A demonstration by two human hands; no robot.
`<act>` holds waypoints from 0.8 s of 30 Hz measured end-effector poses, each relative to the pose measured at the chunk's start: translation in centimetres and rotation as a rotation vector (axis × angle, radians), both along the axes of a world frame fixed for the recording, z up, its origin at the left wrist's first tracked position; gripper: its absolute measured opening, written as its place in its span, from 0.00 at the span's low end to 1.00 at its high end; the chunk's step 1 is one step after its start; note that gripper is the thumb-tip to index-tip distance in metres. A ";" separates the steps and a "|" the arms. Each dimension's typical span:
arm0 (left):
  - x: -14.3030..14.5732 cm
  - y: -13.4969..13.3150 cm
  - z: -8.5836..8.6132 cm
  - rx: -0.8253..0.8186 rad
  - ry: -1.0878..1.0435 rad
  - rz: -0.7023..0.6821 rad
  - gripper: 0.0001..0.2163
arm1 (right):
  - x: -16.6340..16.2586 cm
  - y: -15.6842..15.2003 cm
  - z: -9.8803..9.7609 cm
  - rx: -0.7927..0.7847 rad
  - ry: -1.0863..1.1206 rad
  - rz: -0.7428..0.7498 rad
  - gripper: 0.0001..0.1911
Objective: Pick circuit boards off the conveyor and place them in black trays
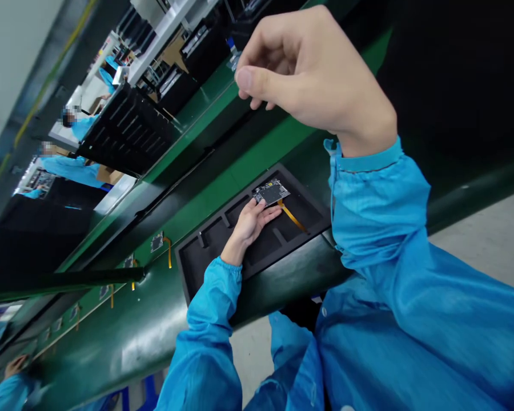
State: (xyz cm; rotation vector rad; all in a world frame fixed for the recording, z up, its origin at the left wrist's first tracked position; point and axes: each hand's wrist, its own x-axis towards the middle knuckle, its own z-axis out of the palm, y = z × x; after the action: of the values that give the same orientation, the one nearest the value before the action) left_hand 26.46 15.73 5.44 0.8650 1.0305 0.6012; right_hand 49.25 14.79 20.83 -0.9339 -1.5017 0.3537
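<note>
The left hand [251, 224] held a small dark circuit board [271, 192] with an orange ribbon over the black foam tray [205, 260], seemingly placing it. The right hand [312, 68] hung pinched, seemingly empty.

Two bare hands belong to the person: the left hand [251, 224] and the right hand [312, 68]. One black tray [223, 251] sits at the near edge of the green conveyor belt [223, 188], and one circuit board [271, 192] with one orange ribbon cable [292, 217] lies at the tray's far right corner. At least three more small boards [156, 242] lie along the belt's near edge. About three co-workers [75, 168] in blue show at the far left, and another hand [15, 365] at the lower left corner.
</note>
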 end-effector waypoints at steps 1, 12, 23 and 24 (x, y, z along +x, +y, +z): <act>-0.4 0.0 0.0 0.030 0.031 -0.033 0.12 | 0.1 0.1 -0.1 0.009 -0.004 0.007 0.06; -2.3 -0.3 -0.8 1.131 0.979 -0.320 0.17 | 0.0 -0.1 0.1 0.009 -0.089 0.042 0.05; -0.5 -1.0 -0.1 1.218 1.107 -0.437 0.08 | -0.3 -0.9 -0.1 -0.115 -0.126 0.046 0.06; -1.2 -0.7 0.3 1.190 1.057 -0.386 0.08 | -0.2 -0.9 -0.4 -0.137 -0.111 0.066 0.05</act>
State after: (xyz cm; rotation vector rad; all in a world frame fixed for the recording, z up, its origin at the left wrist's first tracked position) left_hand 25.26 14.98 5.77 2.5469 1.3323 0.3592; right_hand 49.09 13.88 20.41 -1.0278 -1.6280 0.4636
